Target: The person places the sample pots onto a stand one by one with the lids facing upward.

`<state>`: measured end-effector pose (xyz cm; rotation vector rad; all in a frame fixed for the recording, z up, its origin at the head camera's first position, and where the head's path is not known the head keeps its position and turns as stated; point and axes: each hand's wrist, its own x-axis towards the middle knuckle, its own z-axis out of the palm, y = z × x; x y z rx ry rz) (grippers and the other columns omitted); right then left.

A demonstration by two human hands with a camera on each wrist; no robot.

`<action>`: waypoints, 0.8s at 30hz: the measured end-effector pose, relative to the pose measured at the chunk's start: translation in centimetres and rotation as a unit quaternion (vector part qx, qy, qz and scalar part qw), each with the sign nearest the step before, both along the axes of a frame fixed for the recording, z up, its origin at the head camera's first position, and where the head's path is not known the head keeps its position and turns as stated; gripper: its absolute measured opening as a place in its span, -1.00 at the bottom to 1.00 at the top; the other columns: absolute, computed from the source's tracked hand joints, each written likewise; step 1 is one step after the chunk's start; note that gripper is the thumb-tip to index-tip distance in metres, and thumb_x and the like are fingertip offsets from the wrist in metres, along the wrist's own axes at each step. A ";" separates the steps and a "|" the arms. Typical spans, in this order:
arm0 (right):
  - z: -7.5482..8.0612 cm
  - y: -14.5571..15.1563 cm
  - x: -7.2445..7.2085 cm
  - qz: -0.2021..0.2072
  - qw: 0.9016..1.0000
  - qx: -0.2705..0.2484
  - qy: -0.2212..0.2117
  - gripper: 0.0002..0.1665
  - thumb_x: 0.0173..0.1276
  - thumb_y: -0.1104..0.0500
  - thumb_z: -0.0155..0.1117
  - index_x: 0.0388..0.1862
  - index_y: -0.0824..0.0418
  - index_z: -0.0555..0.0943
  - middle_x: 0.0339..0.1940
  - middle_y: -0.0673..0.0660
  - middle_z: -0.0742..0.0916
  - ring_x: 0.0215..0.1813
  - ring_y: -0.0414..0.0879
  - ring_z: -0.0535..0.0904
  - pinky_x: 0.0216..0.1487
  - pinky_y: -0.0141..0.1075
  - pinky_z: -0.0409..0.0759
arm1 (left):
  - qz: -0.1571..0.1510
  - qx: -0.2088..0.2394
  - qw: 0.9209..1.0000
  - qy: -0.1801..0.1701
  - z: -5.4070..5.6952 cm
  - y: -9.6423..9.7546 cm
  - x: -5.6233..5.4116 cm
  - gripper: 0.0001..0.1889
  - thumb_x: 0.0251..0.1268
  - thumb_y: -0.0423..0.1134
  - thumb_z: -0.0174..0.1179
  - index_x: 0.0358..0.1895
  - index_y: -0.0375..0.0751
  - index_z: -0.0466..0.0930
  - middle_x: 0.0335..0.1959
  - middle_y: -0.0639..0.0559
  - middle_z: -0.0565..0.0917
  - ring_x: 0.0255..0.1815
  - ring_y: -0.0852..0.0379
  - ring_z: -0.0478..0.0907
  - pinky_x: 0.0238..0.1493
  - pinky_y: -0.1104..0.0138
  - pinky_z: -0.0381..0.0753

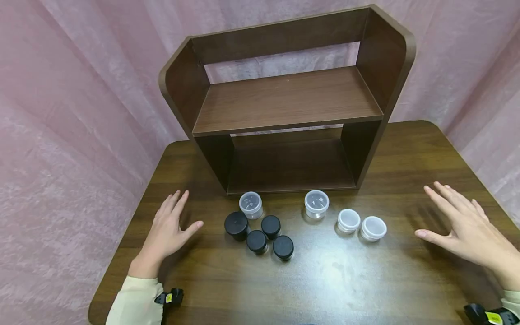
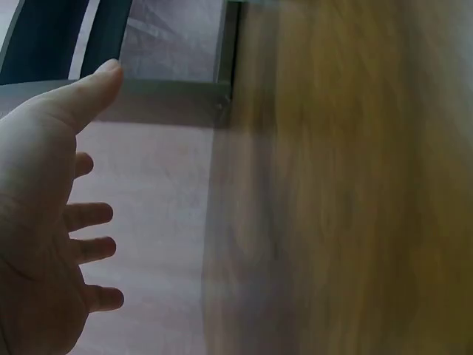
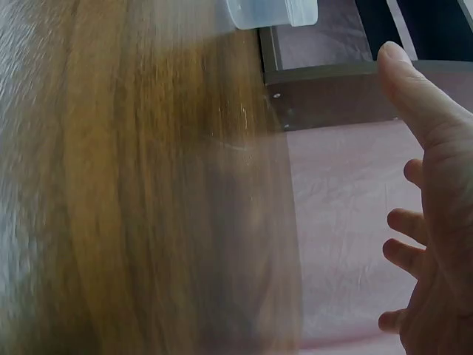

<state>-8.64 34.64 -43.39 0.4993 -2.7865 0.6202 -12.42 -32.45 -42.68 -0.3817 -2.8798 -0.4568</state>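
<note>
My left hand is held over the left side of the table with fingers extended and thumb apart, touching none of the jars. To its right stands a large black-lidded jar, with smaller black-lidded jars grouped beside it. A clear jar with a translucent lid stands just behind this group. Another tall clear jar is near the middle. Two short white-lidded jars stand side by side farther right. My right hand, fingers spread and holding nothing, is right of them.
A brown two-tier wooden shelf stands at the back of the table, its lower front edge close behind the tall clear jars. Pink curtains hang behind and beside the wooden table. Each wrist wears a black strap.
</note>
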 end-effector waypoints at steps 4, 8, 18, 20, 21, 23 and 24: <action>0.0 -0.5 -0.3 0.010 1.000 -0.009 -0.008 0.26 -0.05 -0.06 0.58 0.56 -0.02 0.06 0.54 0.24 0.14 0.54 0.16 -0.08 0.29 0.37 -0.40 | -0.007 0.044 0.999 -0.011 0.0 0.9 -1.0 -0.07 0.21 0.19 0.24 0.54 0.01 -0.05 0.45 -0.27 0.17 0.44 -0.32 0.03 0.24 -0.28 0.12; 0.2 -1.3 -0.8 0.021 1.000 -0.019 -0.008 0.25 -0.04 -0.03 0.58 0.56 -0.03 0.06 0.54 0.24 0.15 0.49 0.27 0.02 0.32 0.36 -0.30 | -0.004 0.102 0.994 -0.033 -0.2 1.6 -2.1 -0.12 0.28 0.15 0.19 0.54 -0.04 -0.04 0.45 -0.25 0.19 0.42 -0.30 0.11 0.24 -0.24 0.16; 0.3 -3.6 -2.4 0.037 0.999 -0.032 -0.024 0.19 0.01 -0.05 0.56 0.55 -0.07 0.09 0.47 0.23 0.29 0.44 0.20 0.16 0.40 0.11 0.05 | -0.009 0.232 0.971 -0.052 -2.4 3.5 -6.0 -0.23 0.32 0.01 0.22 0.46 -0.27 0.12 0.28 -0.30 0.42 0.31 -0.21 0.33 0.23 -0.10 0.30; 0.2 -3.9 -2.6 0.037 0.998 -0.032 -0.036 0.17 0.03 -0.06 0.55 0.55 -0.10 0.08 0.46 0.22 0.32 0.43 0.20 0.19 0.39 0.07 0.08 | -0.015 0.272 0.960 -0.070 -1.9 4.4 -6.2 -0.26 0.34 -0.07 0.21 0.45 -0.33 0.11 0.27 -0.36 0.41 0.30 -0.26 0.33 0.22 -0.10 0.32; 0.2 -4.0 -2.7 0.038 0.998 -0.032 -0.041 0.16 0.04 -0.06 0.54 0.55 -0.11 0.09 0.45 0.22 0.33 0.41 0.21 0.21 0.38 0.07 0.10 | -0.018 0.293 0.953 -0.077 -2.0 4.7 -6.4 -0.26 0.35 -0.09 0.22 0.45 -0.33 0.11 0.27 -0.38 0.41 0.29 -0.26 0.34 0.21 -0.10 0.34; 0.2 -4.4 -2.8 0.041 0.997 -0.032 -0.049 0.14 0.06 -0.07 0.53 0.54 -0.12 0.09 0.43 0.22 0.36 0.38 0.24 0.25 0.35 0.10 0.14 | -0.020 0.328 0.940 -0.095 -2.3 5.1 -7.0 -0.26 0.34 -0.13 0.22 0.45 -0.34 0.10 0.26 -0.39 0.40 0.28 -0.27 0.35 0.21 -0.07 0.35; 0.2 -4.5 -2.8 0.041 0.997 -0.030 -0.051 0.13 0.07 -0.07 0.52 0.54 -0.13 0.10 0.42 0.21 0.37 0.36 0.24 0.27 0.36 0.05 0.15 | -0.013 0.338 0.935 -0.106 -2.4 5.3 -7.2 -0.26 0.34 -0.12 0.22 0.46 -0.33 0.09 0.26 -0.38 0.40 0.28 -0.26 0.36 0.23 -0.05 0.35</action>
